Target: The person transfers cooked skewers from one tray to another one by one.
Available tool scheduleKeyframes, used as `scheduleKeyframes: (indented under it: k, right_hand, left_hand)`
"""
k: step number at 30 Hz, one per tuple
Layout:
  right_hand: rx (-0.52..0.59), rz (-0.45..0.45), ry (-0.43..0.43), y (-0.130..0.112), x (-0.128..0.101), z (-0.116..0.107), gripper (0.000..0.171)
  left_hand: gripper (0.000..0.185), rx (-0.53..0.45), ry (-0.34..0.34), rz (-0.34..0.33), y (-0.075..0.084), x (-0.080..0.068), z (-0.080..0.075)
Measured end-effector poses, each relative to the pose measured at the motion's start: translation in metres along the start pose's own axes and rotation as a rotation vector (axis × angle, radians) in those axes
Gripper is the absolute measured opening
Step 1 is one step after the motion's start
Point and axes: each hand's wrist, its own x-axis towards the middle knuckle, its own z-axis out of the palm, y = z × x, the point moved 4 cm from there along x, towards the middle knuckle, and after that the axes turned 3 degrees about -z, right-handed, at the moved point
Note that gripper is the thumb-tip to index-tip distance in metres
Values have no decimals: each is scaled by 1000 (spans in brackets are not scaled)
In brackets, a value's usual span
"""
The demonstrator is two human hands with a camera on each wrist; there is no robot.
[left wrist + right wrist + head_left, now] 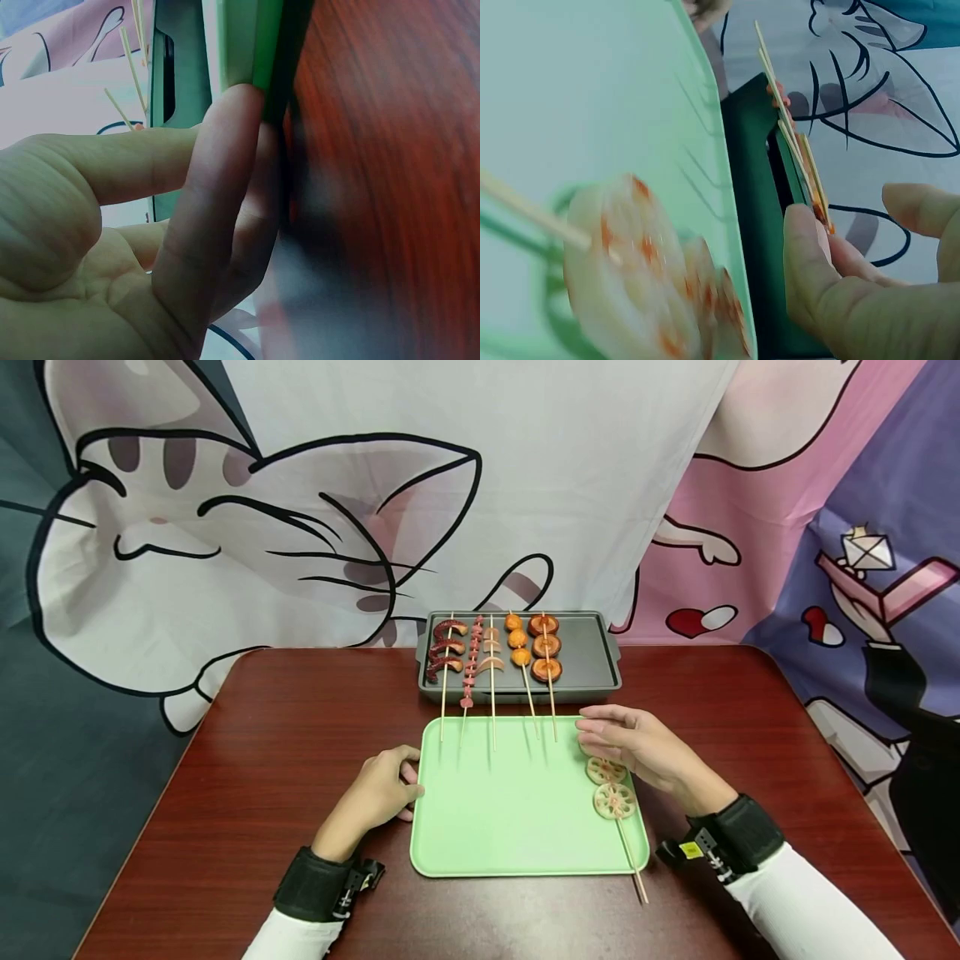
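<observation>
My left hand (386,783) grips the left edge of a light green tray (510,827), thumb at the rim. In the left wrist view, its fingertips meet the tray's edge (240,45). Along the tray's right side lies a skewer of lotus root slices (615,800), its bare stick passing over the front edge. My right hand (637,745) is over the tray's back right corner, fingers extended and loosely bent, hiding the skewer's upper end. The right wrist view shows nothing between its thumb and fingers, and the lotus root slices (630,270) beside the hand.
Behind the green tray stands a dark grey rectangular pan (588,656). Several skewers lie across it, with sausage pieces (447,647), pink chunks (471,660), orange balls (518,639) and mushroom caps (546,647). The brown table (300,718) meets a cartoon-printed cloth (585,485).
</observation>
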Motion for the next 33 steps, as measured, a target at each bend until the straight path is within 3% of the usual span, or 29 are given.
scheduleKeyframes:
  k: [9,17,22,33]
  right_hand:
    - [-42,21,-7,6,20,13,60]
    - [182,72,-14,10,34,22,57]
    - [266,70,-12,10,39,25,58]
    - [231,59,18,7,43,27,55]
  left_hand:
    - [49,1,3,1,-1,0,-1]
    - [49,1,5,8,-1,0,0]
    - [48,6,9,13,0,0,0]
    - [48,7,15,18,-1,-1,0]
